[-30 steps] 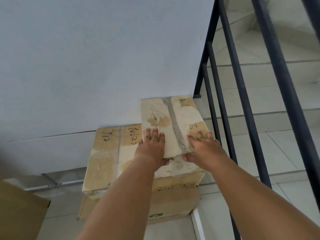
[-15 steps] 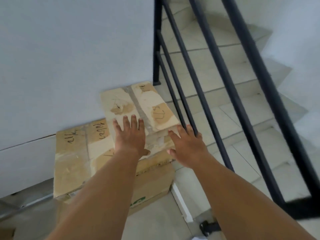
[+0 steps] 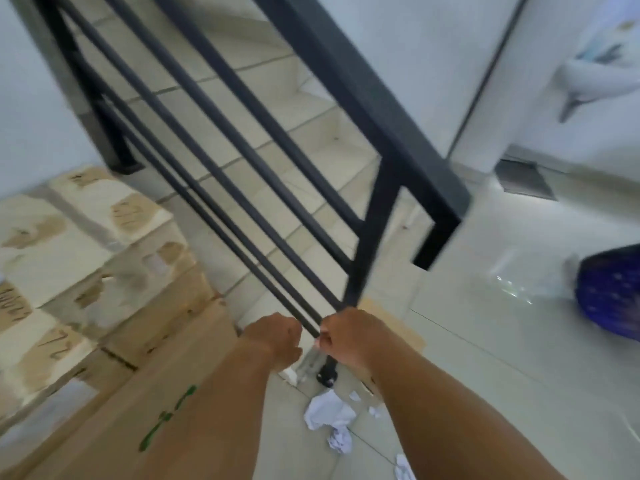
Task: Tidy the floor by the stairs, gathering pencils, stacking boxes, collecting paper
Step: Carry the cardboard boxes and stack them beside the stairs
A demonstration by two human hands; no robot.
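A stack of worn cardboard boxes stands at the left: a small taped box [image 3: 104, 209] on top, a wider box [image 3: 52, 271] under it, and a large box with green print [image 3: 156, 393] at the bottom. My left hand [image 3: 277, 337] and my right hand [image 3: 346, 334] hover close together to the right of the stack, in front of the railing's lower bars. Their fingers are loosely curled and hold nothing that I can see. Crumpled white paper [image 3: 329, 410] lies on the tiles below my hands, with more scraps [image 3: 341, 441] nearby.
The black stair railing [image 3: 311, 168] runs diagonally across the view; its post foot [image 3: 327, 375] stands just below my hands. A flat cardboard piece [image 3: 398, 327] lies by the post. A blue bag [image 3: 613, 289] and clear plastic [image 3: 519, 282] sit on the floor at the right.
Both hands have come off the top box and drawn back to the right. My view has swung right and down, bringing the railing's end, the paper scraps and the landing floor into sight.
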